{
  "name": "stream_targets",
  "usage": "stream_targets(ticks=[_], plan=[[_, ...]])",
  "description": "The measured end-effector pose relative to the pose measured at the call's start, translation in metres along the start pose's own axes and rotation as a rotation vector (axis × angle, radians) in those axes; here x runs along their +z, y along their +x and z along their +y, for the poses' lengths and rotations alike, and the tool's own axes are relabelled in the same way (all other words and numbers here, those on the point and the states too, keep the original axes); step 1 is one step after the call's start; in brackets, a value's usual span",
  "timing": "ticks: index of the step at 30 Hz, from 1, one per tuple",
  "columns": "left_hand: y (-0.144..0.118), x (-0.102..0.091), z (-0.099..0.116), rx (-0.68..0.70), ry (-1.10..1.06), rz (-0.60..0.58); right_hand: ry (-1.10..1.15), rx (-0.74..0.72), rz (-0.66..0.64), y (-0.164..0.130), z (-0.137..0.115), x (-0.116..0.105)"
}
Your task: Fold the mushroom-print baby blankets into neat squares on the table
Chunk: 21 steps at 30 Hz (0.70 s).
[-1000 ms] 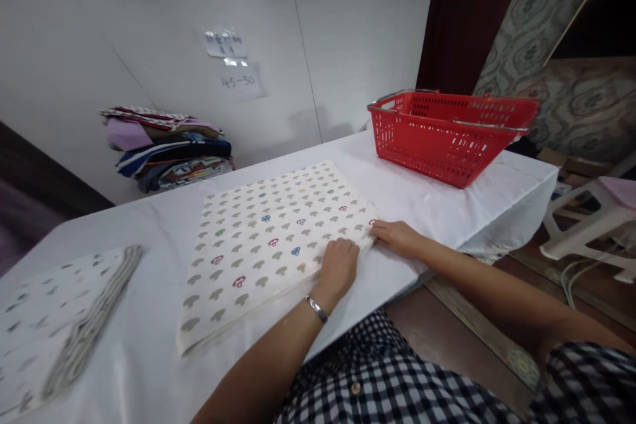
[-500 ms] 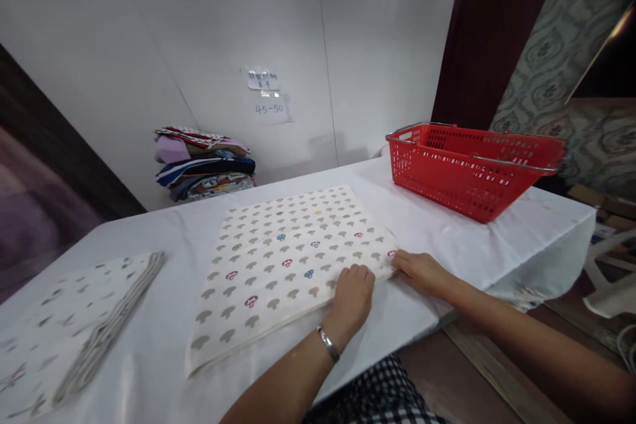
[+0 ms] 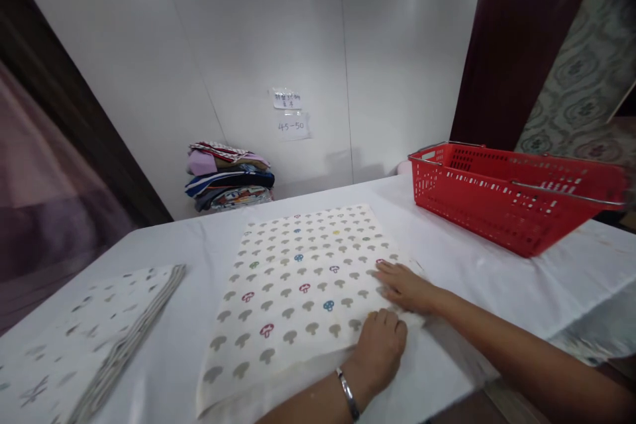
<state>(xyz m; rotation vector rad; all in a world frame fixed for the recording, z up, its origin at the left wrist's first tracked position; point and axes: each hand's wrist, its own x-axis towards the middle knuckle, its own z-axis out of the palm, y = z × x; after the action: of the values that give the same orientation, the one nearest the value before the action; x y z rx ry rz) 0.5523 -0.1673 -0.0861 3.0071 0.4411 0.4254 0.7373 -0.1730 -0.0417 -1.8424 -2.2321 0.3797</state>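
Observation:
A cream cloth (image 3: 318,278) printed with grey-brown mushrooms and a few coloured ones lies folded flat on the white-covered table (image 3: 163,338). My left hand (image 3: 380,352), with a silver bracelet at the wrist, is at the cloth's near right edge. Its fingers are curled down over that edge, and the fingertips are hidden. Just beyond it, my right hand (image 3: 408,288) rests palm down on the cloth's right side, fingers stretched out over the print. A second folded cloth (image 3: 99,324), white with grey leaf-like marks, lies to the left, apart from both hands.
A red plastic basket (image 3: 497,199) with metal handles stands at the table's back right. Folded textiles (image 3: 231,175) are piled beyond the back edge, by the wall. Paper signs (image 3: 293,126) are taped above. Pinkish fabric (image 3: 44,199) hangs at far left.
My right hand has moved from gripping the cloth's right corner to lying flat on top of it. My left hand has slid rightward along the near edge. The camera view has shifted.

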Motion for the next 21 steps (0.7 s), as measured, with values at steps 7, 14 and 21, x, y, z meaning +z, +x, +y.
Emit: stream_targets(ticks=[7,14,21], plan=[[0.001,0.015,-0.013,0.020,-0.178,-0.061,-0.120,0.150,0.087,0.057,0.023,0.013],[0.014,0.025,-0.022,-0.047,-0.321,-0.176,-0.125,0.227,0.079,0.108,0.034,0.010],[0.024,0.040,-0.026,-0.083,-0.334,-0.297,-0.142,0.339,0.110,0.159,0.057,0.003]])
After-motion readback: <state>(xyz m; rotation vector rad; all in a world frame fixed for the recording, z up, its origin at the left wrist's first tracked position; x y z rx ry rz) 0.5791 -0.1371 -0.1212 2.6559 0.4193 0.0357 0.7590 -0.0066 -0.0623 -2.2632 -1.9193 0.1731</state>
